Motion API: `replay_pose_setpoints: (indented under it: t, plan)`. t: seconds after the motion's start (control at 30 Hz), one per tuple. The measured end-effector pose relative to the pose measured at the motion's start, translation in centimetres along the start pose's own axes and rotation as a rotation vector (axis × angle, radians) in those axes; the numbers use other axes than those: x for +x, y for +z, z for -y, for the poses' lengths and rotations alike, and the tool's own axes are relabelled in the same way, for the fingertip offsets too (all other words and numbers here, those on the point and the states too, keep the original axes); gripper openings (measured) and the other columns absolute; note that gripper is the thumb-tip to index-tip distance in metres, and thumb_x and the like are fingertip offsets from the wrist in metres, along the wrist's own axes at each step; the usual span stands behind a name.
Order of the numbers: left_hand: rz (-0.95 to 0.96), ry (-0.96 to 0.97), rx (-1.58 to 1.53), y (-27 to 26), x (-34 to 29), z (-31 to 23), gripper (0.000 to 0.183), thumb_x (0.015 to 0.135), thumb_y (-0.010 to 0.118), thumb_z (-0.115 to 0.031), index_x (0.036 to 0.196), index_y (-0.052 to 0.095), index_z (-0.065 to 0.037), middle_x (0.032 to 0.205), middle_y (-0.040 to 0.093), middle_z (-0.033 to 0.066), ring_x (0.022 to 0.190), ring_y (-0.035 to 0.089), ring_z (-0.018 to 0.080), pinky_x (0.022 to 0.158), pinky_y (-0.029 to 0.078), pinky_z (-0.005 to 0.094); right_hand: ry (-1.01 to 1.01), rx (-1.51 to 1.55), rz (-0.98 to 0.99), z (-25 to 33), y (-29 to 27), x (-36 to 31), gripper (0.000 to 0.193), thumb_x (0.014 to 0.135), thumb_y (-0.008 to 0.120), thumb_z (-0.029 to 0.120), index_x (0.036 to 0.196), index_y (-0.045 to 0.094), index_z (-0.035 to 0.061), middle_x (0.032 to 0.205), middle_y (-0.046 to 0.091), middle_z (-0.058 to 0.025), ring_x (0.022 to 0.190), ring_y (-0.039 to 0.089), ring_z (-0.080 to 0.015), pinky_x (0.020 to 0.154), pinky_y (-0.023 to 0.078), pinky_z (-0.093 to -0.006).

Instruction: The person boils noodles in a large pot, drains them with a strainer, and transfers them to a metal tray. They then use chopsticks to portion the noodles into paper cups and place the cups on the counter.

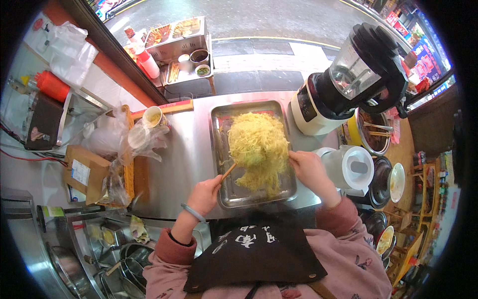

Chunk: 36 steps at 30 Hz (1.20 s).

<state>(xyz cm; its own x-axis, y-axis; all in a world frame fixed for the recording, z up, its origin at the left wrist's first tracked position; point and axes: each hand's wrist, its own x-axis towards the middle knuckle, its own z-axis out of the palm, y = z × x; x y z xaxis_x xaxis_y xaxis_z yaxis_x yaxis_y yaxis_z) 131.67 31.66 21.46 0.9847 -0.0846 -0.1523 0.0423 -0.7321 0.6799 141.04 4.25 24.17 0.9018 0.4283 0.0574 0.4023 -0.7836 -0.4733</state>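
Observation:
A heap of yellow noodles (259, 142) fills much of a rectangular metal tray (229, 197) on the counter before me. My left hand (203, 197) is closed round a wooden chopstick (229, 171), whose far end disappears into the noodles from their lower left. On the other side, the pinched fingers of my right hand (309, 169) meet the noodles' right edge over the tray's rim. Whatever these fingers hold is hidden by the noodles. Part of the heap looks lifted, with loose strands hanging toward the tray's near end.
Right of the tray stand a blender (318, 107) and a white pitcher (354, 167). A paper cup (153, 117) and plastic bags are on the left, near a cardboard box (87, 172). Beyond the counter sits a steel food container (177, 40). Pots (137, 259) lie at lower left.

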Motion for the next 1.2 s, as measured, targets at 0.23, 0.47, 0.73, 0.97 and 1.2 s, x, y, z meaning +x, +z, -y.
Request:
replay_pose_setpoints:
  t: [0.23, 0.47, 0.73, 0.97, 1.2]
  plan:
    - [0.380, -0.290, 0.439, -4.9, -6.1, 1.9, 0.015, 0.079, 0.044, -0.015, 0.087, 0.054, -0.006, 0.075, 0.058, 0.0165, 0.072, 0.055, 0.0369, 0.062, 0.044, 0.0457, 0.180, -0.348, 0.313, -0.5, -5.1, -3.1, 0.012, 0.072, 0.050, 0.008, 0.076, 0.061, 0.0046, 0.067, 0.057, -0.0159, 0.069, 0.056, -0.0318, 0.060, 0.045, -0.0408]
    - [0.164, -0.307, 0.325, -1.7, -5.6, 4.3, 0.015, 0.080, 0.044, -0.015, 0.084, 0.054, -0.005, 0.077, 0.058, 0.0159, 0.074, 0.055, 0.0363, 0.064, 0.044, 0.0454, 0.209, -0.260, 0.287, -3.0, 7.5, 1.5, 0.013, 0.070, 0.051, 0.007, 0.076, 0.060, -0.0001, 0.068, 0.059, -0.0175, 0.067, 0.059, -0.0334, 0.059, 0.047, -0.0401]
    - [0.122, -0.356, 0.357, 2.0, -5.0, 4.8, 0.015, 0.080, 0.044, -0.015, 0.084, 0.055, -0.005, 0.080, 0.057, 0.0163, 0.077, 0.055, 0.0353, 0.066, 0.044, 0.0449, 0.251, -0.227, 0.163, -4.1, 7.9, 3.1, 0.015, 0.070, 0.048, 0.007, 0.079, 0.060, 0.0043, 0.073, 0.060, -0.0168, 0.069, 0.059, -0.0320, 0.061, 0.047, -0.0411]
    - [0.079, -0.349, 0.281, 1.5, -5.4, 5.1, 0.016, 0.078, 0.044, -0.011, 0.082, 0.059, -0.005, 0.080, 0.058, 0.0170, 0.077, 0.055, 0.0349, 0.066, 0.044, 0.0448, 0.231, -0.247, 0.418, -4.2, 3.0, -3.0, 0.020, 0.072, 0.045, 0.007, 0.083, 0.061, 0.0051, 0.075, 0.059, -0.0178, 0.074, 0.057, -0.0332, 0.065, 0.046, -0.0413]
    - [0.213, -0.290, 0.273, 4.8, -4.9, 4.5, 0.015, 0.075, 0.048, -0.009, 0.085, 0.059, -0.006, 0.078, 0.058, 0.0165, 0.076, 0.056, 0.0341, 0.067, 0.045, 0.0423, 0.331, -0.006, 0.332, -5.3, 6.0, -6.0, 0.023, 0.073, 0.050, 0.011, 0.091, 0.063, 0.0057, 0.078, 0.059, -0.0192, 0.073, 0.058, -0.0331, 0.065, 0.046, -0.0399]
